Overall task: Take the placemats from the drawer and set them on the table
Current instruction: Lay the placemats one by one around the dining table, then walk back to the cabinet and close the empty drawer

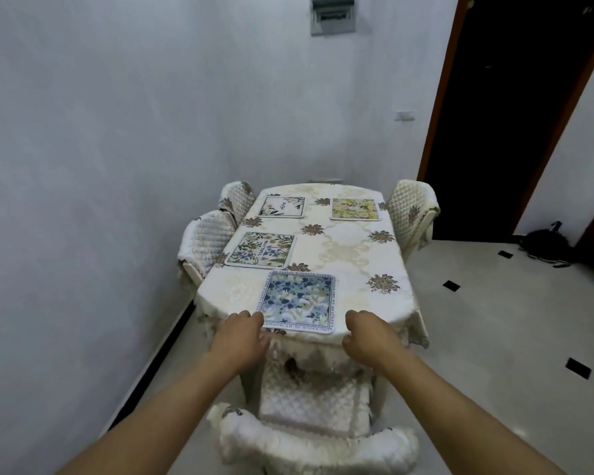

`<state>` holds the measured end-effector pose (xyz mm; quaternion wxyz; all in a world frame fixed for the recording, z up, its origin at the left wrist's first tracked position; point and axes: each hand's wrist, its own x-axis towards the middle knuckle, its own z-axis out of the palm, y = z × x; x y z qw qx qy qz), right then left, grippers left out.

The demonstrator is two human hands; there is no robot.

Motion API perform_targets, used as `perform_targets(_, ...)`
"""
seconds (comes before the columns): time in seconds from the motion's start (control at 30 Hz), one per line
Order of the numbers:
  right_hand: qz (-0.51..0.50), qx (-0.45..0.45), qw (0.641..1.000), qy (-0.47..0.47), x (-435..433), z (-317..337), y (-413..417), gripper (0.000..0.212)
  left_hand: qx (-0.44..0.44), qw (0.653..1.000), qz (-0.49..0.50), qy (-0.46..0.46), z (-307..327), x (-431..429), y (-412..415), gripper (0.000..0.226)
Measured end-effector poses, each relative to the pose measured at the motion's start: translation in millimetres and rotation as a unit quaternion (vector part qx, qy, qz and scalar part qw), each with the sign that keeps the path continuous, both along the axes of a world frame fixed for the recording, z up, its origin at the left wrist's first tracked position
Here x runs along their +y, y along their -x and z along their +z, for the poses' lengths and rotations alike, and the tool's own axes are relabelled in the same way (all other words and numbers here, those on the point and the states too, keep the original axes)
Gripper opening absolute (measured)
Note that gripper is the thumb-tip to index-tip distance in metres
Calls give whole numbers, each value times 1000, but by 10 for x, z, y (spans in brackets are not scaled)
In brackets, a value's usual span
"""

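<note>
Head view: the left hand (242, 332) reaches over the near chair (306, 437). Its bent fingers touch the near left corner of the blue placemat (297, 301); whether they pinch it, I cannot tell. The right hand (364, 334) rests loosely curled at the table (357, 255) edge just beside that mat, holding nothing. Padded chairs (206, 241) crowd the wall side, and open floor (494, 320) lies to the right. Farther along lie the floral placemat (260, 250), the leafy placemat (282, 206) and the yellow placemat (355, 209).

Four placemats (260, 250) lie on the table (350, 255). At its near edge the left hand (244, 332) touches the blue placemat (297, 301), and the right hand (364, 334) hangs loosely curled.
</note>
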<state>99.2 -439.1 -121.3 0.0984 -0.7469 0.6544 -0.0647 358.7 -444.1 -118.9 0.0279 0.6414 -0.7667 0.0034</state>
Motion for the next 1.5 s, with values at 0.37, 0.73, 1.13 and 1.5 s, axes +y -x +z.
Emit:
perform_targets(0.37,-65,-14,998,16,871,166,-334,12,20,998,-64,14,147,618,-214,33)
perform_targets(0.73,-294,-30,955,11,2513,184,633,12,52,955,-291,8,166,1179,1164,36)
perform_targets(1.13,-528,-28,849,21,4384,105,2917,9,33,873,-486,-2,100,2313,4235,37)
perform_targets(1.5,-590,-9,807,8,4756,258,4802,7,13,835,-550,-18,63,2689,6358,40)
